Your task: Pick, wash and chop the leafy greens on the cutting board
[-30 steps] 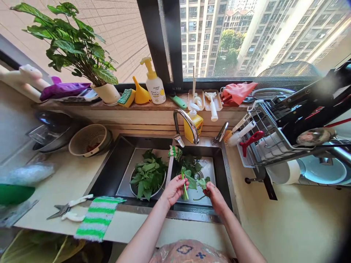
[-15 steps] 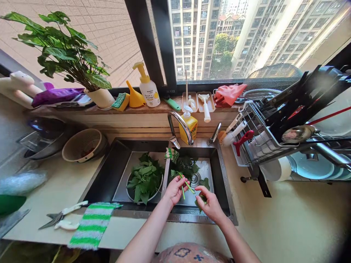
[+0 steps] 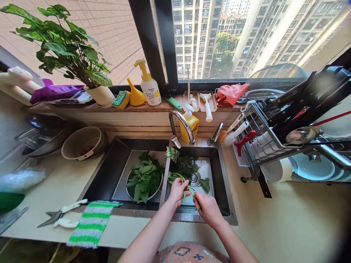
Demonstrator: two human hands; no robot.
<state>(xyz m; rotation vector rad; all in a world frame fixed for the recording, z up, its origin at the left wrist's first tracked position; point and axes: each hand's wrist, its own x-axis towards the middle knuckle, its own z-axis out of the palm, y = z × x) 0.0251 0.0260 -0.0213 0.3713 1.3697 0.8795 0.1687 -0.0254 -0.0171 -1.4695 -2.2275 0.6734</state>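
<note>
Kitchen: a counter under a window, with a two-basin sink set into it.
Left hand: above the near part of the right-hand basin, thumb and fingertips pinching thin green stems.
Right hand: just beside it and slightly nearer the body, back of the hand up, fingers curled tight on a stem's lower end; a bit of green shows beneath.
Forearms: bare, reaching forward from both sides of the body and slanting inward, so the hands nearly meet.
Stems: one spans the gap between the hands, another hangs below the left fingers, and a curved length arches toward the far leaves; how they join, I cannot tell.
Step in hand: apparently working a stem between both hands; whether snapping or stripping is unclear.
Next move: seems to call for a steady left pinch and a gentle, controlled right-hand pull, since such thin stems could slip.
Right basin: dark leaves heaped at the back, a loose leaf near the drain.
Left basin: a bowl piled with greens.
Counter, left: pliers-like scissors beside a striped cloth.
Behind the sink: a curved tap and a yellow bottle.
</note>
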